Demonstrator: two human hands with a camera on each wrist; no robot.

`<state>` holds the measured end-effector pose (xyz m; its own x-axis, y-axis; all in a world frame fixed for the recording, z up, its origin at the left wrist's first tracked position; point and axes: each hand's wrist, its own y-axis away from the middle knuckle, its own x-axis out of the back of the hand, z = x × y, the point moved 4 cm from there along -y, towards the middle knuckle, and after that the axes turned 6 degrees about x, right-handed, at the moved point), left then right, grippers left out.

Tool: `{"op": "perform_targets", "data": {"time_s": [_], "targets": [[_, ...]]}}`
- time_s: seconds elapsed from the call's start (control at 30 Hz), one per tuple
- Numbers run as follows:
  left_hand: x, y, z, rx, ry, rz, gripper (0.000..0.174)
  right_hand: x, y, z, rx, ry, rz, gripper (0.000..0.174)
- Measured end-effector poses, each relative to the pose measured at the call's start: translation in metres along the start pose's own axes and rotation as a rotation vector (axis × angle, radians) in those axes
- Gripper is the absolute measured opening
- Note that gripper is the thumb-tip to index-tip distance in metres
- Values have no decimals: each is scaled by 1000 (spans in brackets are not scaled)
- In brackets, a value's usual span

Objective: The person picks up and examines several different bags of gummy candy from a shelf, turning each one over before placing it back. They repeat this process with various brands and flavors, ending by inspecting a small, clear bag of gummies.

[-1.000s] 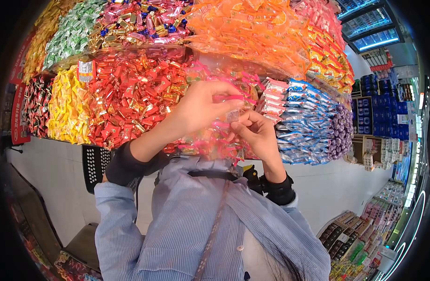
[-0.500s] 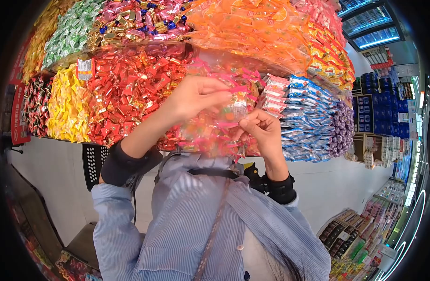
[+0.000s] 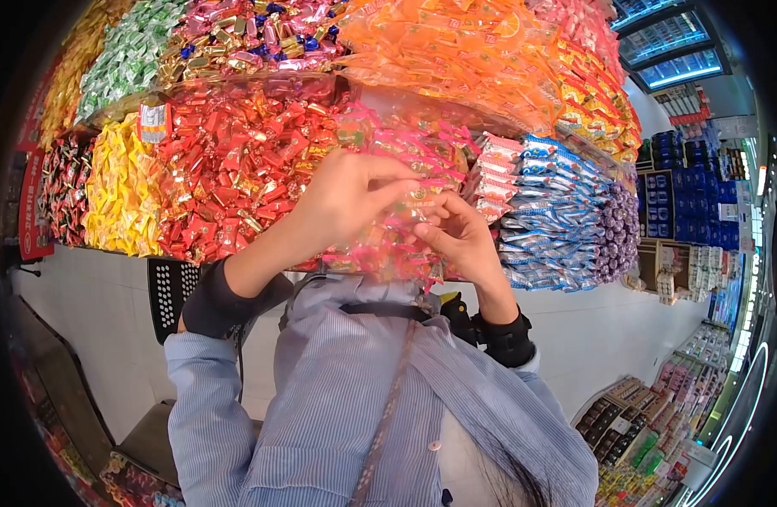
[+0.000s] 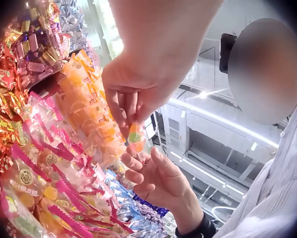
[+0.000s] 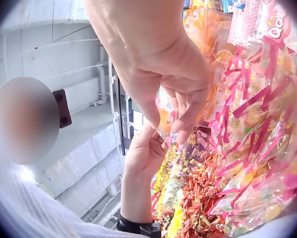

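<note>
A small clear candy packet with pink ends [image 3: 419,203] is held up between the two hands, over the pink-edged packets. My left hand [image 3: 348,196] pinches its upper end between thumb and fingers. From the other side my right hand [image 3: 466,238] pinches it lower down, fingers curled. Orange and green show through the packet [image 4: 136,137] in the left wrist view, where the left hand [image 4: 138,84] is above and the right hand [image 4: 165,181] below. In the right wrist view the right hand's [image 5: 156,69] fingers partly cover the packet [image 5: 164,116], beside the left hand [image 5: 144,154].
Red candies [image 3: 228,169] and yellow ones [image 3: 122,190] lie to the left, with blue-white packets [image 3: 553,215] and purple candies [image 3: 617,232] to the right. Orange packets [image 3: 456,59] fill the raised bin behind. A perforated black seat [image 3: 170,296] stands below the left forearm.
The two hands have come closer together than half a second ago. My right hand has moved a little left, and my left fingertips are slightly lower, with the packet between them.
</note>
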<state>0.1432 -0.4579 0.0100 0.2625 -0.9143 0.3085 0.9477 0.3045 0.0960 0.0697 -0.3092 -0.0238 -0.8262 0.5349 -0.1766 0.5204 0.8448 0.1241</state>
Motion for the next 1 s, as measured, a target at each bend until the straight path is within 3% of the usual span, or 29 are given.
{"op": "perform_targets", "data": {"time_s": [0.1,0.4,0.77,1.0], "targets": [[-8,0,-7,75,248,-79,19,0,0,0,7,11,11,12],[-12,-7,-24,240,446,-234,22,5,2,-2,9,93,1,7],[-14,-8,-28,227,456,-262,24,-2,4,-11,56,-56,-81,15],[-12,-6,-26,283,423,-254,23,4,6,-5,-1,7,-92,18]]}}
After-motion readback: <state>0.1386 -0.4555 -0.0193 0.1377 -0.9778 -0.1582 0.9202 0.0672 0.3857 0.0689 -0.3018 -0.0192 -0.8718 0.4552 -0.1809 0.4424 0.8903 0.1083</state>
